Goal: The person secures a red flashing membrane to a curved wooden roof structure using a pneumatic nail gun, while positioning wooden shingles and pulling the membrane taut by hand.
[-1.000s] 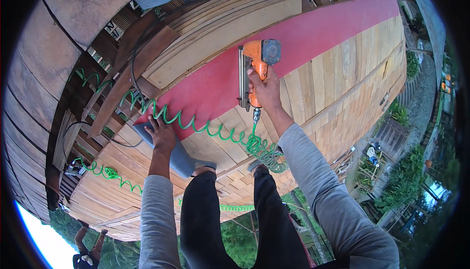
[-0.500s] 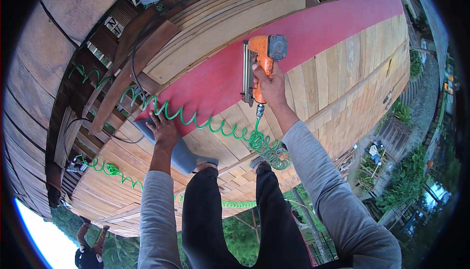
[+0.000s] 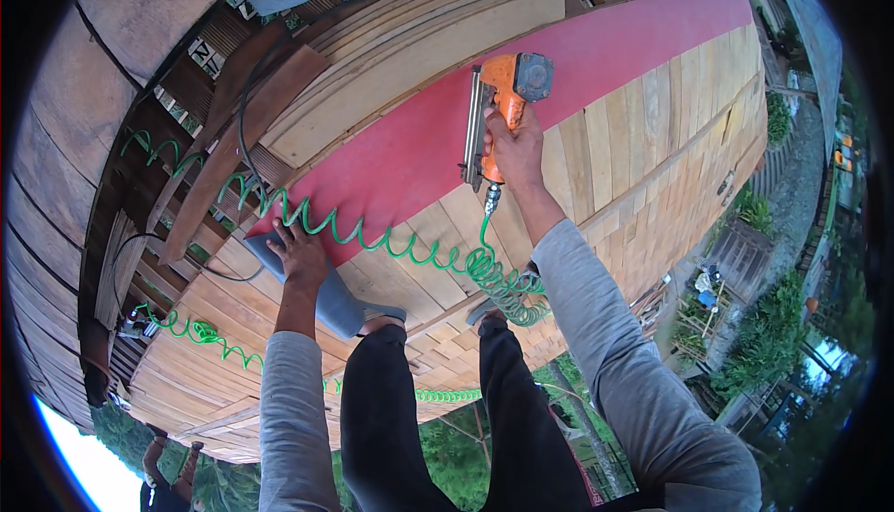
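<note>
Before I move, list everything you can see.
Red sheet: one, red, centre.
Nail gun: one, orange, upper centre.
Coiled hose: count unclear, green, centre to left.
Grey roll: one, grey, sheet's lower-left end.
Wooden shingles: many, pale brown, centre and right.
Plank stack: one, pale, above the sheet.
Dark boards: several, brown, upper left.
Plants: many, green, right.
Another person: one, dark, bottom left.
Right hand: one, grey sleeve, gripping the nail gun.
Left hand: one, grey sleeve, on the grey roll.
Legs: two, black trousers, bottom centre.

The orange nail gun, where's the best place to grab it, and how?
Probably wrap around its orange handle, coming from the right. It's a narrow bar between the bulky head and the metal hose fitting, and the long metal rail runs along its left.
</note>
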### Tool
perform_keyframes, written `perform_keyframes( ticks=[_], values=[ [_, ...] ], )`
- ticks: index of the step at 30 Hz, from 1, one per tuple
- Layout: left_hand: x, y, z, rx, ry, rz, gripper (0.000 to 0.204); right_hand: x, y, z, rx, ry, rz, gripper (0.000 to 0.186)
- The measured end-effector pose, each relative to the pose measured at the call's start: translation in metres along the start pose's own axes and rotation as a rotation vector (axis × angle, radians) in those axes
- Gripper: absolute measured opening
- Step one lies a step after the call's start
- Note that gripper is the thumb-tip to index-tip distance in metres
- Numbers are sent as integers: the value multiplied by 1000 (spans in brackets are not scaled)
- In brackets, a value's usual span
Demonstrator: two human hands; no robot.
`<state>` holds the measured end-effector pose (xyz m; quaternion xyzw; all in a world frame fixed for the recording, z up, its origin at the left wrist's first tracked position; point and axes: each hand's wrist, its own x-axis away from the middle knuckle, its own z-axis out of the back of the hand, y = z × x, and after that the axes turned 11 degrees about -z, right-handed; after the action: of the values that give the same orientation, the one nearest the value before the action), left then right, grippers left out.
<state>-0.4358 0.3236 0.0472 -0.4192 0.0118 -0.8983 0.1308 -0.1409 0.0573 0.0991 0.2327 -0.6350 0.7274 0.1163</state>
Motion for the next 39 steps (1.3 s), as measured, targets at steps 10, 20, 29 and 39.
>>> perform_keyframes(
  ticks=[10,20,29,39],
  values=[
    [-7,-4,-15,-25,56,7,83,-9,-18,16,-59,-41,-72,23],
    [0,2,1,16,14,9,66,19,-3,-2,-20,-186,-86,22],
    [-1,1,0,-2,-25,12,69,41,6,-23,23,-251,-151,24],
    [-2,4,1,-2,-20,4,73,50,9,-32,57,-273,-146,26]
  ],
)
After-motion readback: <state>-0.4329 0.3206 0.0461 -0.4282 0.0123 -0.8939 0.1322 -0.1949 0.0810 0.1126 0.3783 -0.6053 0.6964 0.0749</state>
